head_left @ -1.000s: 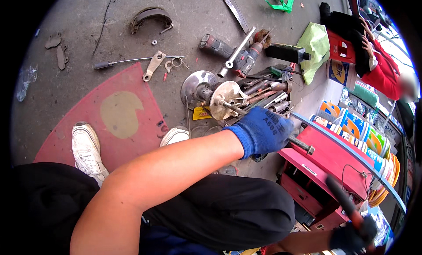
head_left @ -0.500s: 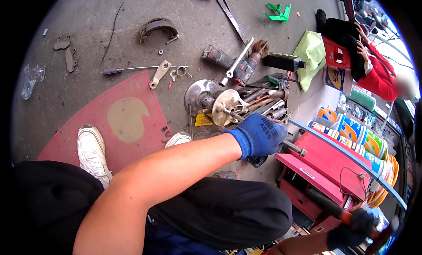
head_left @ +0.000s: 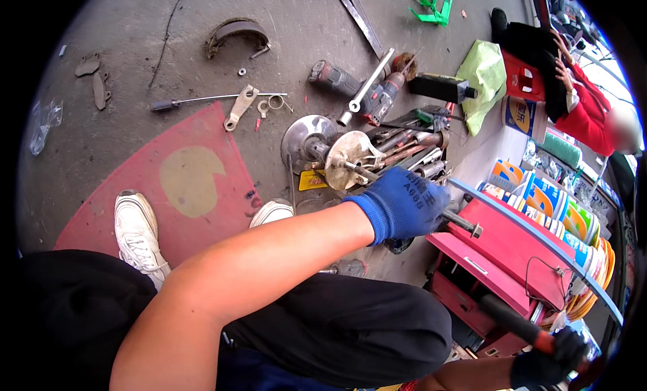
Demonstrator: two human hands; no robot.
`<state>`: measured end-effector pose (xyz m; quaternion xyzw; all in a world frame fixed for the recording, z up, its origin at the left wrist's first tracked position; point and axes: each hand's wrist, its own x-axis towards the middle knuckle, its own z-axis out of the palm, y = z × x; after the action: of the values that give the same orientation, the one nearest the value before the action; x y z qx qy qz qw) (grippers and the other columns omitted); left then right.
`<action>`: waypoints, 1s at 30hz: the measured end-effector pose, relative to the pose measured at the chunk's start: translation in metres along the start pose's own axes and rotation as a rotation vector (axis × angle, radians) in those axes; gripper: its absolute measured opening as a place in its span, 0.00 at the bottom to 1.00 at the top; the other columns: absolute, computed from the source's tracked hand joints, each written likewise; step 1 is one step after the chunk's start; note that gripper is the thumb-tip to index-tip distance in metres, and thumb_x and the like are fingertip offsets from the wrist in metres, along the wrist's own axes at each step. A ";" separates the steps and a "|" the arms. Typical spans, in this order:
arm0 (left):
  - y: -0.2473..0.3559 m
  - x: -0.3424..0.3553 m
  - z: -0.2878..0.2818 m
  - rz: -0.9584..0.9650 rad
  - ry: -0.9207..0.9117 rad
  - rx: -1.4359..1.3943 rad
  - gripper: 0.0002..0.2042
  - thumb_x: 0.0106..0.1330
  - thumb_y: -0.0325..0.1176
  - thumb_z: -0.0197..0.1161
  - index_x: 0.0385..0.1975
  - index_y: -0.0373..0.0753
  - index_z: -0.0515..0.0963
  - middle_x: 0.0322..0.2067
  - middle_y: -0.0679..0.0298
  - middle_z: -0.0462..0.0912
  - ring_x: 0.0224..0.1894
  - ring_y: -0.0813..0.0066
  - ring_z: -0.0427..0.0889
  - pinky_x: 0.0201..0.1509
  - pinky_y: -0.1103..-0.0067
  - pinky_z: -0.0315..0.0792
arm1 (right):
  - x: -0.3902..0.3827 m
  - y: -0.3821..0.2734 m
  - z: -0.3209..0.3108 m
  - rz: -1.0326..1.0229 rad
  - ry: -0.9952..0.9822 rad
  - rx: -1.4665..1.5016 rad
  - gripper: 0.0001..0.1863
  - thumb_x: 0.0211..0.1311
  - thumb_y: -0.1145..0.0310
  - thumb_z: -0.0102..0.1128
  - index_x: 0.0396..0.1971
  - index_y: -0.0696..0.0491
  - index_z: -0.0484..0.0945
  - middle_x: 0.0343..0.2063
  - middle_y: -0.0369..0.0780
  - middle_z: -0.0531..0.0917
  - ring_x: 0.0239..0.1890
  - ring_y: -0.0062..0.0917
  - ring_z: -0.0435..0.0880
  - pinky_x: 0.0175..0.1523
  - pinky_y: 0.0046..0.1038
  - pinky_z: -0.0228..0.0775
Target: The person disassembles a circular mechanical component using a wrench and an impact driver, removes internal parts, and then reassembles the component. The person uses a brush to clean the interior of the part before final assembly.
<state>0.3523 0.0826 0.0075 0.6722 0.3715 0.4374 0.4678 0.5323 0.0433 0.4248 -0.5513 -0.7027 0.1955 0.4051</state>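
My left hand (head_left: 408, 203), in a blue knitted glove, is closed around a steel rod (head_left: 461, 222). One end of the rod, with a nut or bolt head on it, sticks out to the right. The other end meets the center of a worn metal flange (head_left: 350, 160), tilted on edge beside a shinier disc (head_left: 304, 143). At the lower right, my right hand (head_left: 549, 361), in a dark glove, grips a hammer (head_left: 509, 318) with a black handle and an orange section. The hammer's head is dim and partly lost at the rim of the view.
Loose tools (head_left: 421, 148) lie behind the flange, near a cordless drill (head_left: 384, 98) and a black bottle (head_left: 438, 87). A red tool cabinet (head_left: 515, 246) stands at the right. A brake shoe (head_left: 236, 35) and a screwdriver (head_left: 202, 101) lie farther left. A person in red (head_left: 586, 114) sits at the far right.
My left hand and the rod sit slightly farther right and higher. The right hand with the hammer has shifted a little right and down. The view has also shifted slightly; both grips stay closed.
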 end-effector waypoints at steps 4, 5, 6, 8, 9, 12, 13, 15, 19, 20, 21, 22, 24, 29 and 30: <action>0.005 0.006 0.006 0.015 -0.045 0.000 0.11 0.57 0.43 0.61 0.34 0.45 0.78 0.25 0.60 0.83 0.28 0.58 0.84 0.29 0.66 0.75 | -0.067 0.076 0.023 -0.011 0.246 -0.558 0.06 0.68 0.70 0.50 0.30 0.54 0.73 0.17 0.33 0.71 0.20 0.15 0.71 0.30 0.19 0.64; 0.006 0.011 0.007 0.022 -0.083 -0.011 0.11 0.57 0.43 0.61 0.35 0.45 0.78 0.26 0.60 0.83 0.28 0.58 0.84 0.30 0.66 0.75 | -0.089 0.101 0.063 0.093 0.315 -0.749 0.05 0.66 0.71 0.53 0.35 0.56 0.75 0.18 0.34 0.73 0.21 0.16 0.73 0.31 0.20 0.66; 0.002 0.003 0.001 0.005 -0.105 -0.010 0.11 0.57 0.43 0.61 0.36 0.45 0.78 0.26 0.60 0.84 0.29 0.58 0.85 0.30 0.66 0.76 | -0.091 0.094 0.109 0.296 0.268 -0.743 0.07 0.62 0.73 0.56 0.39 0.57 0.75 0.19 0.36 0.75 0.20 0.18 0.75 0.30 0.21 0.68; -0.004 0.005 -0.001 0.017 -0.042 -0.005 0.14 0.58 0.43 0.61 0.40 0.44 0.78 0.28 0.60 0.84 0.31 0.58 0.85 0.32 0.65 0.76 | -0.080 0.075 0.158 0.686 0.170 -0.751 0.19 0.54 0.76 0.62 0.47 0.60 0.74 0.20 0.39 0.80 0.19 0.22 0.78 0.28 0.25 0.73; -0.007 0.011 0.001 0.021 -0.011 0.006 0.14 0.58 0.43 0.61 0.41 0.44 0.78 0.29 0.60 0.84 0.31 0.58 0.85 0.32 0.65 0.76 | -0.065 0.074 0.145 0.477 0.189 -0.571 0.13 0.56 0.75 0.60 0.42 0.57 0.75 0.16 0.35 0.75 0.14 0.19 0.73 0.23 0.22 0.68; -0.001 0.004 -0.011 -0.064 -0.042 -0.053 0.14 0.59 0.42 0.61 0.38 0.40 0.76 0.30 0.58 0.84 0.32 0.56 0.84 0.32 0.64 0.75 | -0.014 0.020 0.045 0.125 0.132 -0.160 0.08 0.61 0.73 0.55 0.26 0.49 0.66 0.13 0.29 0.65 0.11 0.14 0.63 0.19 0.18 0.58; -0.002 0.004 -0.012 -0.050 -0.019 -0.064 0.13 0.59 0.42 0.61 0.37 0.40 0.75 0.30 0.58 0.83 0.32 0.56 0.84 0.32 0.64 0.75 | 0.003 0.000 0.011 0.027 0.119 -0.039 0.12 0.62 0.73 0.54 0.22 0.47 0.63 0.14 0.28 0.63 0.12 0.13 0.61 0.20 0.18 0.56; 0.001 0.003 -0.007 -0.036 0.000 -0.083 0.12 0.59 0.42 0.61 0.36 0.41 0.75 0.29 0.59 0.83 0.32 0.57 0.84 0.33 0.63 0.75 | 0.006 -0.008 -0.007 -0.022 0.089 0.075 0.13 0.64 0.72 0.54 0.21 0.46 0.62 0.13 0.27 0.61 0.13 0.12 0.60 0.21 0.18 0.54; 0.002 0.008 0.004 -0.021 -0.034 -0.042 0.12 0.58 0.42 0.61 0.36 0.42 0.76 0.29 0.58 0.83 0.32 0.57 0.84 0.34 0.63 0.76 | -0.067 0.073 0.074 -0.177 0.280 -0.775 0.06 0.61 0.71 0.58 0.33 0.53 0.70 0.20 0.32 0.73 0.19 0.18 0.72 0.28 0.18 0.65; -0.001 0.005 0.011 -0.039 -0.047 -0.011 0.12 0.58 0.42 0.61 0.36 0.42 0.76 0.30 0.58 0.83 0.32 0.58 0.85 0.34 0.63 0.76 | -0.068 0.089 0.123 -0.328 0.398 -1.122 0.08 0.60 0.70 0.59 0.37 0.55 0.73 0.22 0.34 0.77 0.21 0.20 0.76 0.30 0.18 0.69; -0.006 0.002 0.018 0.009 0.032 -0.017 0.12 0.58 0.42 0.61 0.37 0.42 0.76 0.30 0.58 0.83 0.32 0.57 0.85 0.34 0.63 0.76 | -0.057 0.089 0.159 -0.374 0.416 -1.162 0.12 0.59 0.70 0.60 0.41 0.57 0.75 0.24 0.36 0.81 0.23 0.22 0.79 0.32 0.18 0.72; -0.009 -0.003 0.027 0.056 0.109 -0.023 0.12 0.58 0.41 0.61 0.37 0.42 0.76 0.30 0.57 0.83 0.32 0.57 0.84 0.34 0.63 0.76 | -0.058 0.079 0.142 -0.098 0.361 -0.909 0.10 0.60 0.71 0.59 0.40 0.57 0.75 0.22 0.35 0.79 0.20 0.21 0.77 0.29 0.18 0.71; -0.007 0.004 0.016 0.076 0.131 -0.027 0.12 0.58 0.41 0.61 0.37 0.42 0.76 0.30 0.57 0.83 0.32 0.56 0.84 0.34 0.63 0.76 | -0.049 0.054 0.099 0.247 0.259 -0.489 0.06 0.62 0.73 0.56 0.37 0.55 0.74 0.18 0.32 0.74 0.15 0.18 0.72 0.24 0.17 0.67; 0.000 0.006 -0.001 -0.044 0.023 -0.057 0.12 0.57 0.39 0.62 0.37 0.41 0.76 0.29 0.56 0.83 0.32 0.55 0.84 0.33 0.63 0.76 | -0.010 0.007 0.040 0.086 0.202 -0.180 0.08 0.65 0.70 0.52 0.24 0.50 0.67 0.14 0.30 0.64 0.15 0.15 0.63 0.22 0.19 0.56; 0.000 0.005 0.001 -0.037 0.015 -0.081 0.11 0.57 0.39 0.62 0.36 0.42 0.76 0.29 0.56 0.83 0.32 0.55 0.84 0.33 0.63 0.76 | -0.015 0.009 0.041 0.056 0.239 -0.242 0.10 0.65 0.69 0.52 0.23 0.49 0.66 0.15 0.30 0.64 0.16 0.15 0.63 0.23 0.19 0.56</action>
<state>0.3554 0.0871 0.0081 0.6424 0.3694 0.4482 0.4999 0.5069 0.0391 0.3889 -0.6346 -0.6524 0.0540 0.4109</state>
